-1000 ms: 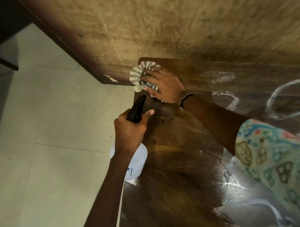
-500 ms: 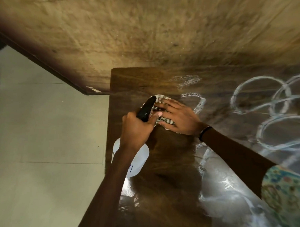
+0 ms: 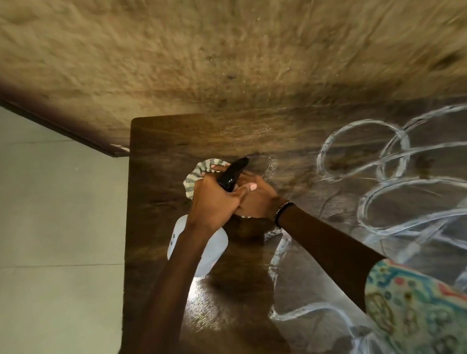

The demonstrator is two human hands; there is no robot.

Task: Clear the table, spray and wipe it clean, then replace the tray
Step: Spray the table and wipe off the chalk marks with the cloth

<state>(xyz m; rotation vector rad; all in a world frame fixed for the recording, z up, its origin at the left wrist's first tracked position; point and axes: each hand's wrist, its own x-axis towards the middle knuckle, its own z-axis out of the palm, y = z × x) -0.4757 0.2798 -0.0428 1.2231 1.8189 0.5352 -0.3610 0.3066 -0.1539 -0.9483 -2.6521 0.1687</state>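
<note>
The left hand [image 3: 214, 201] grips the black head of a spray bottle [image 3: 203, 246], fingers curled round it, thumb lying across toward the other hand; the bottle's white body hangs below the wrist, above the table [image 3: 158, 179] near its left edge. The right hand [image 3: 257, 200] lies just right of the left hand and partly under it, fingers on a striped cloth [image 3: 196, 175] that it presses to the table; whether the fingers curl round the cloth I cannot tell. A dark bracelet [image 3: 282, 212] sits on the right wrist, a patterned sleeve [image 3: 422, 318] lower right. White looping streaks [image 3: 363, 148] cover the table right of the hands. Left of the table is pale floor [image 3: 51, 236]; beyond its far edge, a tan wall [image 3: 222, 50].
</note>
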